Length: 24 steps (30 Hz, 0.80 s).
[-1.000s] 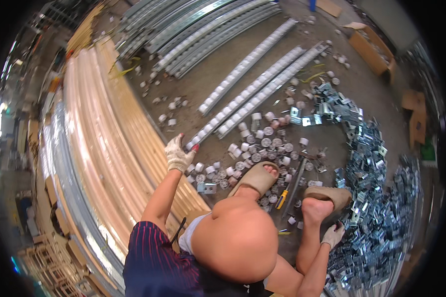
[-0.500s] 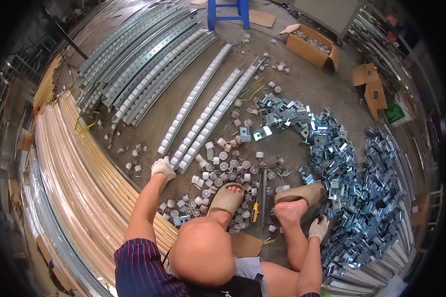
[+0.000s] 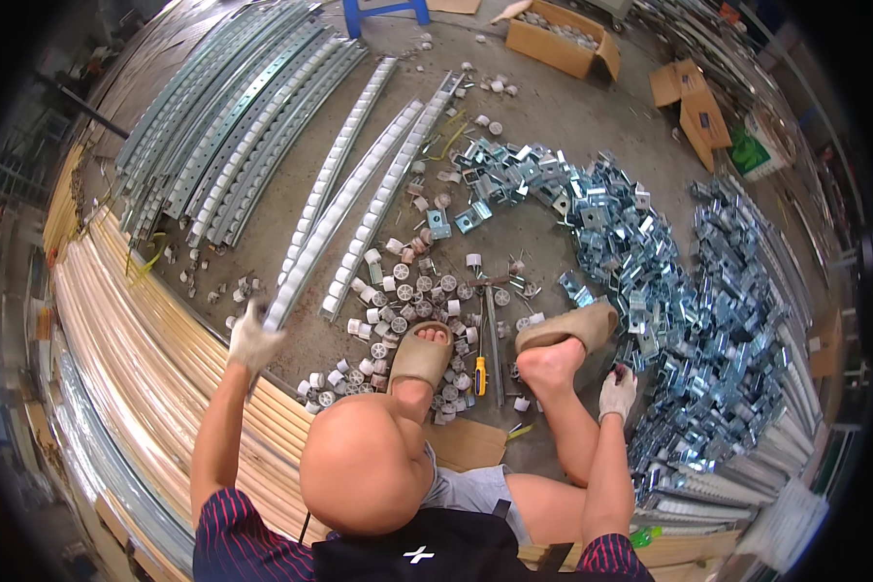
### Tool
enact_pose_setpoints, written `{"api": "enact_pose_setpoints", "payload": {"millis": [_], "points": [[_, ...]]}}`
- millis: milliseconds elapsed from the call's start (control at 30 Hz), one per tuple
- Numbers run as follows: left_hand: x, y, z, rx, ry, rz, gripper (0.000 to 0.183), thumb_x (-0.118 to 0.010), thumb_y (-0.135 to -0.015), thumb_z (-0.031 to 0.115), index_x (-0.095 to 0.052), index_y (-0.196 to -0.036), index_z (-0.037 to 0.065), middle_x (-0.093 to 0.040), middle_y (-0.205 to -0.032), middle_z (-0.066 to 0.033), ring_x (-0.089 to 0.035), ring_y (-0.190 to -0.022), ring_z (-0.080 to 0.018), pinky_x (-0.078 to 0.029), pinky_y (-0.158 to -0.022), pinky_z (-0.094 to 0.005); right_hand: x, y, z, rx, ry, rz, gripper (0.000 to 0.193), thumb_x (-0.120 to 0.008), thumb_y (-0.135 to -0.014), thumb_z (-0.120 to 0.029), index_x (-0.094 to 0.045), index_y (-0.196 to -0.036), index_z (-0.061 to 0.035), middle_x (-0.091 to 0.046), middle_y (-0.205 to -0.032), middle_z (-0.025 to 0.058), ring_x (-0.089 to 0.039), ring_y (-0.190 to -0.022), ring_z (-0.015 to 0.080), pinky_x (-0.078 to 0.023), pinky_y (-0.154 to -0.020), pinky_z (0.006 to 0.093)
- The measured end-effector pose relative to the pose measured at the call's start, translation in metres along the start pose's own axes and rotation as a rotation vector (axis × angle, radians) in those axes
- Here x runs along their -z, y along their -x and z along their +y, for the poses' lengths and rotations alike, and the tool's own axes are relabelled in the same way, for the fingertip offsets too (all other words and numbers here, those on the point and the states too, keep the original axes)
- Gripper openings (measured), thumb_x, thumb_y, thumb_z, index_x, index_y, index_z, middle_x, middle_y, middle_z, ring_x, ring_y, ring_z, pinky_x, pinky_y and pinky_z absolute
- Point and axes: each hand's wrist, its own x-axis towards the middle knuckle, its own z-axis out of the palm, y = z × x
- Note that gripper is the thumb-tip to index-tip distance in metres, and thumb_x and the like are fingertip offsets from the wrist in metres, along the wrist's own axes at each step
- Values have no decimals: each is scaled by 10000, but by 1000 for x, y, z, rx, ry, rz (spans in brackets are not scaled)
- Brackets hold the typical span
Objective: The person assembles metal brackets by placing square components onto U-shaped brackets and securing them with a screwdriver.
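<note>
My left hand (image 3: 254, 341), in a pale glove and slightly blurred, is closed on the near end of a roller track (image 3: 344, 201), a metal channel filled with white rollers. That track lies at a slant, its near end at my hand and its far end between two similar roller tracks (image 3: 390, 199) (image 3: 338, 155). My right hand (image 3: 618, 393), gloved too, is beside my right foot, at the edge of a heap of shiny metal brackets (image 3: 640, 252). Its dark fingertips are loosely bent and apart, and I see nothing in them.
Loose white rollers (image 3: 399, 291) surround my sandals. A yellow-handled screwdriver (image 3: 480, 376) lies between my feet, next to a metal bar (image 3: 496, 349). Stacked rails (image 3: 233, 116) are at the far left, wrapped tubes (image 3: 155, 339) nearer. A cardboard box (image 3: 553, 48) and blue stool (image 3: 386, 10) are at the back.
My left hand has drawn the middle roller track's near end toward me and left, across the left track. The view has shifted too. My right hand stays near the brackets.
</note>
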Motion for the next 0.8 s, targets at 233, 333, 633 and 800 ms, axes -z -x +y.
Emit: {"api": "enact_pose_setpoints", "payload": {"millis": [233,333,633,800], "points": [[14,190,-130,121,-210,-112,533,-876,-679,524,-747,-937,76,-758,-829,-159,-762,-788,-315,-599,-716,-430,-10,19,-25,44,-25,-40,321,-638,-968,-140,-695,-1248,8,-710,-1188,231,-677,-1148,366,-526,-1026,440],[29,234,-158,62,-268,-335,560,-805,-728,610,-755,-980,112,-766,-854,-158,-767,-828,-333,-609,-761,-435,-1,16,-35,236,-26,39,378,-599,-966,-55,-621,-1341,-10,-655,-1263,233,-640,-1187,399,-508,-1052,455],[50,234,-194,86,-551,-560,522,-732,-817,577,-717,-1206,230,-786,-1031,-131,-750,-945,-378,-608,-853,-463,-25,83,-224,806,-87,-352,374,-688,-891,-149,-692,-1249,-41,-706,-1122,219,-683,-1032,429,-538,-926,505],[30,171,-248,276,-899,-708,693,-902,-716,473,-688,-1346,280,-786,-1155,-87,-749,-1073,-325,-596,-937,-458,-77,119,-229,492,-12,-635,418,-625,-1001,-312,-611,-1353,-87,-706,-1232,236,-686,-1121,429,-551,-955,514]]}}
